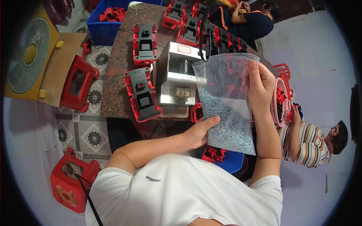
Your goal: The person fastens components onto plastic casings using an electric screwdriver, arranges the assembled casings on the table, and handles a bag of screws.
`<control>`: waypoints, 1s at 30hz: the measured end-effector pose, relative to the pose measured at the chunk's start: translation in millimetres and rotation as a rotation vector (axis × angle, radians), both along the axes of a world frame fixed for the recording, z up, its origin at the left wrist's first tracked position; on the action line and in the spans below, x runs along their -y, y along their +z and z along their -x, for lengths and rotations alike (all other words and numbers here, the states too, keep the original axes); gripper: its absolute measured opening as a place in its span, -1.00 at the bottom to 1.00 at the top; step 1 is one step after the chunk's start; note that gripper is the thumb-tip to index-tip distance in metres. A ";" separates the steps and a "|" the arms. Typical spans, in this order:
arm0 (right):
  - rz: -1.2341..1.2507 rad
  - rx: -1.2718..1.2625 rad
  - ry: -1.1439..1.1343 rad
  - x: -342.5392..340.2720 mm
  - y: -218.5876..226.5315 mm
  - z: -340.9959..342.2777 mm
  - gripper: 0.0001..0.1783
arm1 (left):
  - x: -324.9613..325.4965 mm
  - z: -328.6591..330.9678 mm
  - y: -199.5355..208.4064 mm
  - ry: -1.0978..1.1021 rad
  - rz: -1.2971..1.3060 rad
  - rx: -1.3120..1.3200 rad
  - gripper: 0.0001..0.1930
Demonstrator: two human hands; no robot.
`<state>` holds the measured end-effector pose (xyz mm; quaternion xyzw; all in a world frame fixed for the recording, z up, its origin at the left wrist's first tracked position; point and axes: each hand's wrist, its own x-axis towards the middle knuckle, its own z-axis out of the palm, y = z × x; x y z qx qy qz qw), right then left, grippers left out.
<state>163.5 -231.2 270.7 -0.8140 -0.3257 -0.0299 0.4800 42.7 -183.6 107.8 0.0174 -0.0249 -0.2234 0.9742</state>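
Observation:
A clear plastic bag [232, 128], more than half full of small silvery screws, hangs upright in front of my chest. My right hand [259, 81] pinches its upper right edge in a closed grip. Lower down, my left hand [201, 132] supports the bag's left side, thumb on the front and the other fingers hidden behind it. Just beyond the bag stands a metal box-shaped machine [180, 75] with an opening in its front. Left of that machine, two red and black plastic housings [143, 94] lie on the stone-topped table [117, 86].
More red and black housings [190, 28] crowd the table's far side. A blue bin [102, 24] with red parts is at far left, a second blue bin [232, 162] below the bag. Red stools [77, 86] and a yellow fan [32, 52] stand left. Two people sit nearby; a pink basket [279, 101] is right.

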 end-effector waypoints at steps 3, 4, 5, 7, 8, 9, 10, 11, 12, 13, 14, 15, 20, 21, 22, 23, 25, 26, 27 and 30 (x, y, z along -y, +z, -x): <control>0.113 -0.064 -0.025 -10.3 -3.9 -24.4 -0.56 | -0.2 -10.4 5.6 -0.060 0.078 -0.047 -0.32; 0.145 -0.080 0.005 -13.7 -2.3 -31.2 -0.56 | 1.0 -13.7 7.1 -0.062 0.091 -0.057 -0.32; 0.176 -0.096 0.036 -17.2 -0.3 -37.5 -0.56 | 2.3 -16.6 8.4 -0.079 0.129 -0.055 -0.30; 0.226 -0.114 0.049 -23.5 3.6 -48.2 -0.55 | 1.1 -20.7 14.9 -0.101 0.177 -0.054 -0.28; 0.273 -0.115 0.049 -26.4 4.5 -52.2 -0.54 | -1.3 -22.3 20.9 -0.110 0.206 -0.036 -0.27; 0.320 -0.116 0.050 -29.3 5.6 -55.2 -0.54 | -3.2 -23.8 25.5 -0.116 0.234 -0.017 -0.26; 0.325 -0.121 0.053 -33.1 6.3 -57.2 -0.54 | -4.5 -24.9 27.6 -0.113 0.240 -0.021 -0.26; 0.348 -0.140 0.068 -37.0 7.1 -58.7 -0.53 | -5.5 -26.0 29.1 -0.129 0.278 -0.011 -0.25; 0.370 -0.159 0.083 -40.3 7.3 -60.5 -0.53 | -6.7 -26.9 30.5 -0.145 0.315 0.000 -0.25; 0.374 -0.162 0.082 -41.8 7.1 -62.5 -0.53 | -8.2 -27.6 31.8 -0.145 0.320 -0.002 -0.25; 0.391 -0.154 0.096 -43.3 6.7 -64.8 -0.53 | -10.2 -28.6 32.8 -0.153 0.334 0.007 -0.25; 0.407 -0.146 0.110 -44.6 6.5 -66.4 -0.53 | -11.5 -29.3 33.7 -0.162 0.349 0.016 -0.25; 0.399 -0.169 0.131 -49.0 3.0 -67.0 -0.54 | -11.8 -30.0 36.5 -0.129 0.392 0.011 -0.27; 0.404 -0.169 0.131 -48.9 2.7 -66.6 -0.54 | -12.5 -29.7 36.7 -0.133 0.393 0.023 -0.28; 0.405 -0.169 0.132 -49.4 2.7 -66.0 -0.54 | -12.8 -29.7 37.1 -0.132 0.395 0.023 -0.28; 0.419 -0.170 0.120 -50.2 2.8 -65.0 -0.55 | -12.8 -29.7 37.6 -0.136 0.398 0.020 -0.28; 0.433 -0.171 0.109 -51.3 2.6 -63.3 -0.55 | -12.2 -29.4 37.7 -0.139 0.401 0.016 -0.29; 0.434 -0.174 0.101 -51.6 2.3 -62.7 -0.56 | -11.3 -29.1 37.0 -0.138 0.399 0.011 -0.30; 0.436 -0.176 0.091 -51.6 2.2 -62.0 -0.56 | -10.6 -28.8 36.4 -0.138 0.396 0.006 -0.30; 0.430 -0.143 0.083 -48.5 4.5 -60.2 -0.57 | -8.9 -27.4 35.4 -0.133 0.377 0.002 -0.32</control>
